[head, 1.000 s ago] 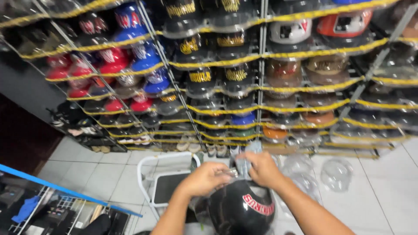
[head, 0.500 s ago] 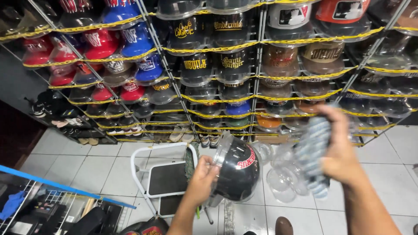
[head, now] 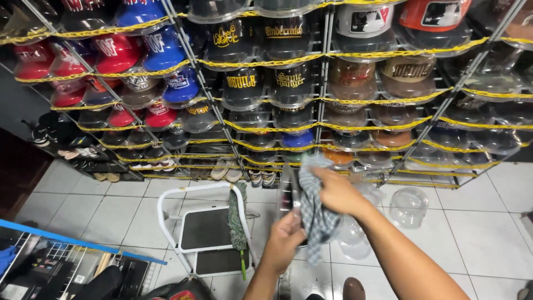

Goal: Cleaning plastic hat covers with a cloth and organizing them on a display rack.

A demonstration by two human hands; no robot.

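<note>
Above the white tiled floor [head: 477,222], in the head view, the left hand [head: 284,240] has its fingers wrapped round the edge of a dark cap case [head: 290,194] seen side-on. The right hand [head: 337,191] bunches a checked cloth [head: 316,216] against it, fingers curled on the fabric. A steady left-hand hold and flat, even strokes would probably clean best. A white step stool [head: 202,230] stands just left.

Both hands [head: 311,216] raised, fingers curled, close together.
</note>
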